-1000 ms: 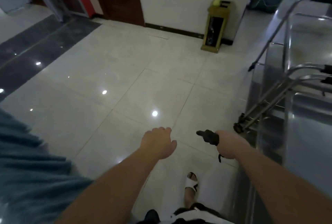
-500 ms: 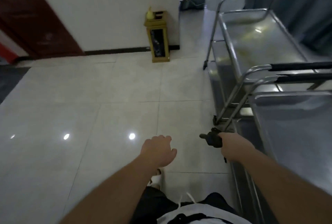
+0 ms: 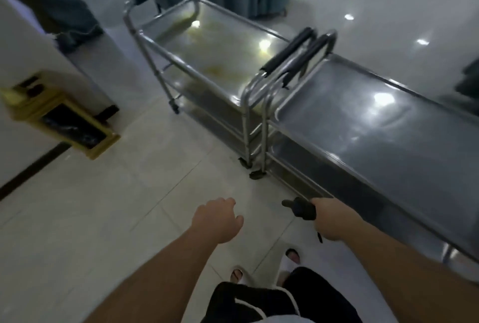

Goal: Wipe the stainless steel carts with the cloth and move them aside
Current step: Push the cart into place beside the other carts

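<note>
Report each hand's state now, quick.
Left hand: fingers loosely curled, holding nothing.
Right hand: gripping a dark cloth.

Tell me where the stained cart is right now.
The stained cart stands upper centre in the head view, end to end with the nearer cart, their handles meeting, right of the yellow bin.

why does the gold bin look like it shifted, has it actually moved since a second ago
Cannot tell for sure, but probably not: the gold bin still stands against the white wall by the dark baseboard, as before. The head camera swung right, so bin and wall slid left together.
</note>
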`<state>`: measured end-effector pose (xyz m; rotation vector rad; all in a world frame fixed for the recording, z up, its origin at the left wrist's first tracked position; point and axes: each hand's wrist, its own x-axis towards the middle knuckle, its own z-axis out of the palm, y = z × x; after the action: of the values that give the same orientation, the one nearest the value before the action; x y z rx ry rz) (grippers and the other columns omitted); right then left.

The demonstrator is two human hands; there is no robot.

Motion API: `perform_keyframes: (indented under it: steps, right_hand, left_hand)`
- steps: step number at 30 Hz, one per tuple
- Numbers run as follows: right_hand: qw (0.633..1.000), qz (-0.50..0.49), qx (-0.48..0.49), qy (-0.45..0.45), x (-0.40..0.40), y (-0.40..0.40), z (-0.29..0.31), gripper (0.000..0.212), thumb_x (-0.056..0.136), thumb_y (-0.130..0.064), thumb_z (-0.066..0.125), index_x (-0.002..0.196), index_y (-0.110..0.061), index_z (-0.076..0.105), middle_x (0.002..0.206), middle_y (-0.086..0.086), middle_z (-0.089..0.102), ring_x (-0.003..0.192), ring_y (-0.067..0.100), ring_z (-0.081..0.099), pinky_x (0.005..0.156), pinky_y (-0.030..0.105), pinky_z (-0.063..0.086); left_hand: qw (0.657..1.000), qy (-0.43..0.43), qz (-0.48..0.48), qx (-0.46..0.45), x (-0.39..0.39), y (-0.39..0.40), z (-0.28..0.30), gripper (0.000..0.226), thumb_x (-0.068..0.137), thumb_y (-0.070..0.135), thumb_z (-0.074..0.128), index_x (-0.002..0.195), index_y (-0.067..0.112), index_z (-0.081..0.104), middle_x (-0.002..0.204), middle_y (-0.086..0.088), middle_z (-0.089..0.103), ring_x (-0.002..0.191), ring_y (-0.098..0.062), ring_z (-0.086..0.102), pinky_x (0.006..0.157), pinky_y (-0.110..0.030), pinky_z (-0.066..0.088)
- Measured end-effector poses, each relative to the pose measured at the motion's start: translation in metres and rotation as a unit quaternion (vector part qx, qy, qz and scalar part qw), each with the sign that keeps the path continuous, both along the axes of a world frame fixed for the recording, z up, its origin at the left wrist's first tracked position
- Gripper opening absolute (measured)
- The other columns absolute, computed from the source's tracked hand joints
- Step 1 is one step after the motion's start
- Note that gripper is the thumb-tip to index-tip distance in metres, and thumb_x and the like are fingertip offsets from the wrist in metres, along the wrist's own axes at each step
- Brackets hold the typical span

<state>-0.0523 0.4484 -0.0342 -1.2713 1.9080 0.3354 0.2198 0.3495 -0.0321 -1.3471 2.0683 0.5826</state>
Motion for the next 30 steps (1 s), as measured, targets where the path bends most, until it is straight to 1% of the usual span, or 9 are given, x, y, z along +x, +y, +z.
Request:
perform_keyframes:
  steps: [3, 10, 14, 17, 20, 25, 26, 28, 30]
  right_hand:
    - [0.998, -0.055, 0.011, 0.001, -0.011, 0.004, -0.013, 0.025, 0.095, -0.013, 0.061, 0.119, -0.023, 0.06, 0.094, -0.002, 0.06, 0.091, 0.018, 0.062, 0.086, 0.034, 0.054]
    - [0.991, -0.123, 0.028, -0.044, -0.027, -0.014, -0.041, 0.03, 0.095, -0.009, 0.06, 0.122, -0.022, 0.06, 0.099, 0.001, 0.063, 0.092, 0.017, 0.063, 0.089, 0.035, 0.057]
    - [0.985, -0.155, 0.051, -0.05, -0.018, -0.022, -0.061, 0.03, 0.093, -0.005, 0.059, 0.117, -0.023, 0.061, 0.094, 0.001, 0.063, 0.082, 0.014, 0.061, 0.069, 0.026, 0.053]
    - [0.979, -0.184, 0.068, -0.052, -0.012, -0.029, -0.081, 0.022, 0.093, -0.008, 0.062, 0.108, -0.023, 0.059, 0.085, -0.002, 0.059, 0.076, 0.013, 0.058, 0.065, 0.025, 0.049]
    - [0.964, -0.248, 0.079, -0.056, -0.005, -0.036, -0.108, 0.028, 0.093, -0.01, 0.063, 0.117, -0.024, 0.062, 0.09, -0.002, 0.063, 0.078, 0.013, 0.059, 0.065, 0.026, 0.046]
    - [0.942, -0.319, 0.065, -0.078, 0.008, -0.052, -0.159, 0.025, 0.091, -0.009, 0.06, 0.11, -0.025, 0.062, 0.092, -0.002, 0.065, 0.079, 0.014, 0.062, 0.06, 0.027, 0.046]
    - [0.94, -0.322, 0.064, -0.089, 0.009, -0.056, -0.171, 0.026, 0.091, -0.007, 0.058, 0.111, -0.024, 0.063, 0.093, -0.001, 0.066, 0.081, 0.015, 0.062, 0.062, 0.028, 0.049]
    - [0.942, -0.313, 0.063, -0.108, 0.008, -0.066, -0.196, 0.027, 0.091, -0.005, 0.057, 0.112, -0.021, 0.064, 0.096, 0.001, 0.066, 0.087, 0.019, 0.064, 0.075, 0.032, 0.056]
    - [0.945, -0.302, 0.053, -0.113, 0.003, -0.073, -0.224, 0.026, 0.092, -0.004, 0.057, 0.113, -0.018, 0.063, 0.099, 0.004, 0.066, 0.092, 0.022, 0.065, 0.082, 0.035, 0.057]
  left_hand:
    - [0.999, 0.004, -0.047, 0.008, -0.022, -0.019, -0.006, 0.064, 0.104, 0.058, 0.04, 0.159, 0.025, 0.038, 0.153, -0.006, 0.051, 0.136, -0.03, 0.052, 0.109, -0.044, 0.043]
    - [0.995, 0.0, -0.093, 0.029, -0.066, -0.062, -0.02, 0.062, 0.105, 0.055, 0.042, 0.159, 0.025, 0.039, 0.154, -0.005, 0.051, 0.137, -0.029, 0.051, 0.109, -0.043, 0.043]
    - [0.991, 0.001, -0.114, 0.072, -0.075, -0.085, -0.047, 0.062, 0.105, 0.053, 0.044, 0.16, 0.027, 0.038, 0.156, -0.004, 0.049, 0.138, -0.028, 0.05, 0.109, -0.042, 0.042]
    - [0.986, -0.008, -0.138, 0.094, -0.082, -0.11, -0.079, 0.063, 0.103, 0.053, 0.045, 0.16, 0.027, 0.039, 0.155, -0.004, 0.05, 0.137, -0.028, 0.052, 0.108, -0.041, 0.043]
    - [0.979, -0.016, -0.164, 0.12, -0.09, -0.135, -0.115, 0.063, 0.103, 0.053, 0.046, 0.159, 0.026, 0.04, 0.154, -0.005, 0.052, 0.136, -0.028, 0.053, 0.109, -0.041, 0.045]
    - [0.966, -0.034, -0.223, 0.126, -0.11, -0.166, -0.165, 0.062, 0.102, 0.051, 0.046, 0.158, 0.026, 0.041, 0.153, -0.007, 0.052, 0.136, -0.03, 0.052, 0.107, -0.042, 0.043]
    - [0.966, -0.029, -0.228, 0.118, -0.115, -0.171, -0.175, 0.06, 0.102, 0.051, 0.046, 0.156, 0.025, 0.044, 0.151, -0.007, 0.053, 0.134, -0.031, 0.053, 0.105, -0.042, 0.043]
    - [0.966, -0.024, -0.232, 0.113, -0.123, -0.178, -0.196, 0.058, 0.102, 0.05, 0.047, 0.153, 0.024, 0.047, 0.148, -0.007, 0.056, 0.131, -0.031, 0.054, 0.102, -0.042, 0.043]
    - [0.966, -0.024, -0.235, 0.11, -0.129, -0.182, -0.223, 0.059, 0.103, 0.05, 0.047, 0.155, 0.023, 0.045, 0.149, -0.008, 0.054, 0.133, -0.031, 0.053, 0.103, -0.041, 0.042]
